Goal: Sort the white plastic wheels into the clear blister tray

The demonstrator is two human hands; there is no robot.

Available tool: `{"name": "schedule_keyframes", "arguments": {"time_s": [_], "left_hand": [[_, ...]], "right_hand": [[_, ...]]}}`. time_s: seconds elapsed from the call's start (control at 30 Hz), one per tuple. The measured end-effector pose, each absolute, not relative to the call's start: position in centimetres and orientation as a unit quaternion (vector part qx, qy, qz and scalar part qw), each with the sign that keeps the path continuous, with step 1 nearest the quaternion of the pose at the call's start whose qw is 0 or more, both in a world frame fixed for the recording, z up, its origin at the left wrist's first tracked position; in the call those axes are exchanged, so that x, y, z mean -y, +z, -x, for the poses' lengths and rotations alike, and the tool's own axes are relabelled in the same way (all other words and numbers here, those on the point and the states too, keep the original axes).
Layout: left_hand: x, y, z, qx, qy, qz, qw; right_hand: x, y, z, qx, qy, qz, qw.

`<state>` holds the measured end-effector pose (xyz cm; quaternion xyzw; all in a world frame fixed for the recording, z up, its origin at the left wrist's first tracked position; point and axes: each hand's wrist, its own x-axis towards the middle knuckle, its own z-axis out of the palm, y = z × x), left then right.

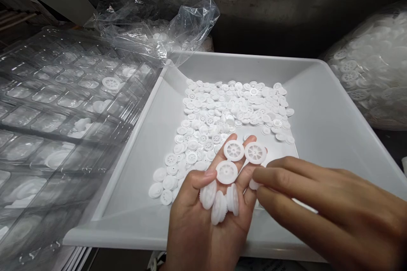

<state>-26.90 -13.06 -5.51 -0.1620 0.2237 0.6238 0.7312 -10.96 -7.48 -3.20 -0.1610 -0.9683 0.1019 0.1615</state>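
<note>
My left hand (208, 233) is turned palm up above a light grey tray (133, 224), with its fingers curled around several white plastic gear wheels (226, 172). Some of them face up and show spokes; others stand on edge in the palm, showing fine teeth. The thumb presses against one wheel. From the right, my right hand (305, 190) reaches to the left fingers, its fingertips closed on a white gear wheel (254, 184) that is mostly hidden. Beneath the hands, many loose gear wheels (219, 106) lie spread over the tray's bottom.
Stacked clear blister trays (47, 93) stand at the left, with white wheels in some pockets. Behind the tray's far left corner is an open clear plastic bag (152, 21). A full bag of white wheels (372, 67) stands at the right. The tray's walls slope upward.
</note>
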Motion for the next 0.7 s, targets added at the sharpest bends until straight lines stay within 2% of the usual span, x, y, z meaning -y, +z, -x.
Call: {"name": "schedule_keyframes", "arguments": {"time_s": [0.43,0.7], "left_hand": [[12.8,-5.1,26.9,-0.214,0.628,0.173,0.728],[13.0,-5.3,27.2,-0.221,0.623,0.188,0.726]], "right_hand": [[7.0,-2.6,11.8,0.962,0.113,0.180,0.173],[7.2,-3.0,10.9,0.945,0.218,0.193,0.150]]}}
